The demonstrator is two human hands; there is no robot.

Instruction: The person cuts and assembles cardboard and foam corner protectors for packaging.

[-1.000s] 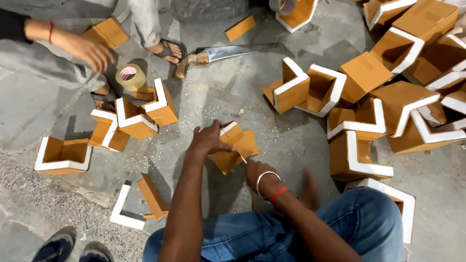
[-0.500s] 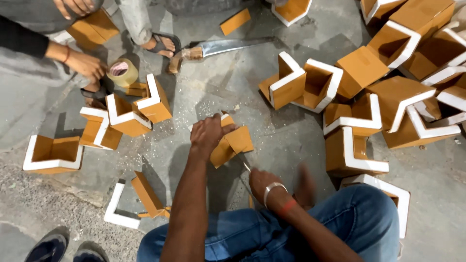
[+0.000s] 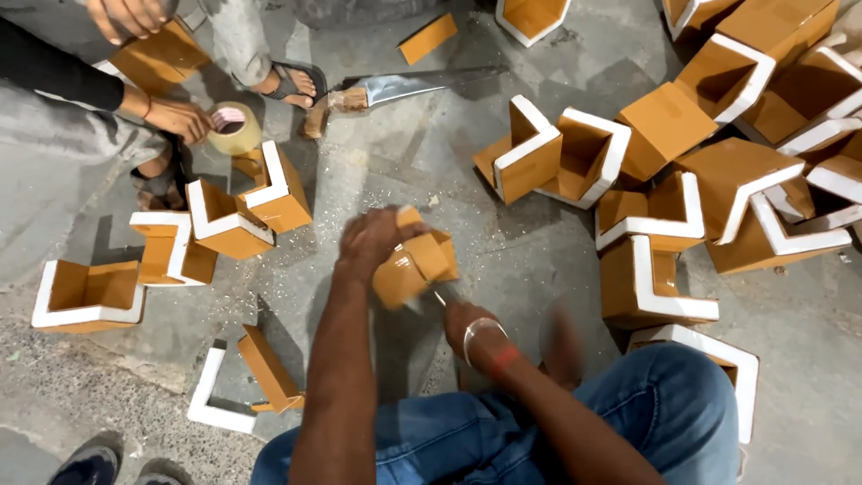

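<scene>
an orange corner protector (image 3: 417,267) is gripped by the left hand (image 3: 370,242) above the concrete floor (image 3: 386,171). the right hand (image 3: 462,319) is held just beside it; its grip cannot be told. a saw (image 3: 404,87) is laid well apart.

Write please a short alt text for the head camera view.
The person's left hand grips an orange corner piece over the concrete floor, the right hand just below it. Many orange-and-white corner pieces lie around; a co-worker's hand holds a tape roll.

Glossy tape-wrapped cardboard-and-foam corner piece (image 3: 415,267); rough matt concrete floor (image 3: 404,171); shiny metal saw (image 3: 404,87).
</scene>
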